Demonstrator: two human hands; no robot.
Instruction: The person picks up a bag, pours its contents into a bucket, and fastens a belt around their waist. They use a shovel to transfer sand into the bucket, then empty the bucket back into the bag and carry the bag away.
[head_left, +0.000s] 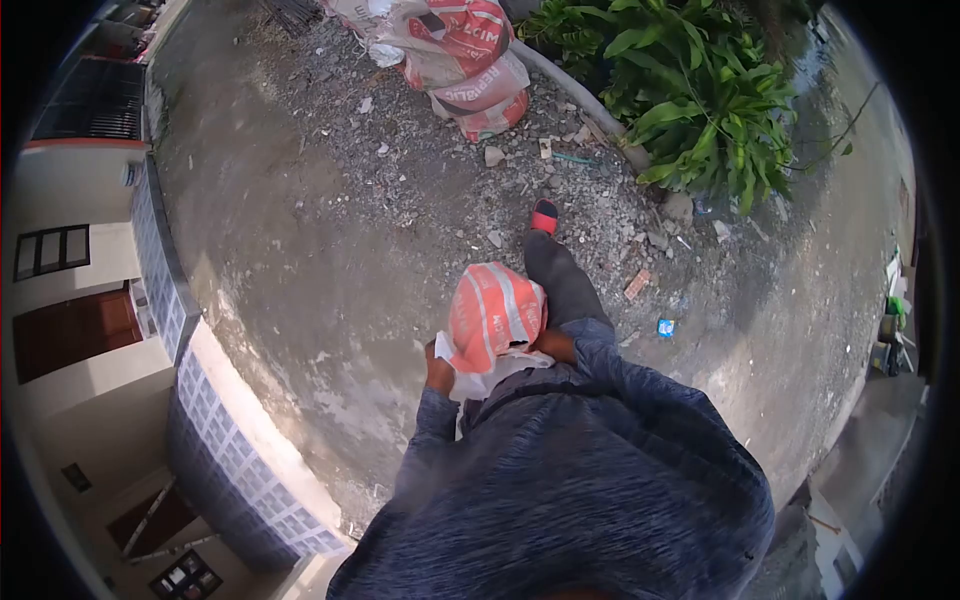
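In front of my legs hangs an orange-and-white cement sack, bulging and held close to my body. My left hand is closed on the white edge at its left side. At its right side my right hand grips the sack near the top edge; most of those fingers are hidden behind the sack and sleeve. My foot in a red and black slipper is on the gravel just beyond the sack.
Several filled cement sacks are stacked ahead beside a curb and leafy plants. Rubble, a brick piece and a blue packet lie on the ground. A tiled wall runs along the left.
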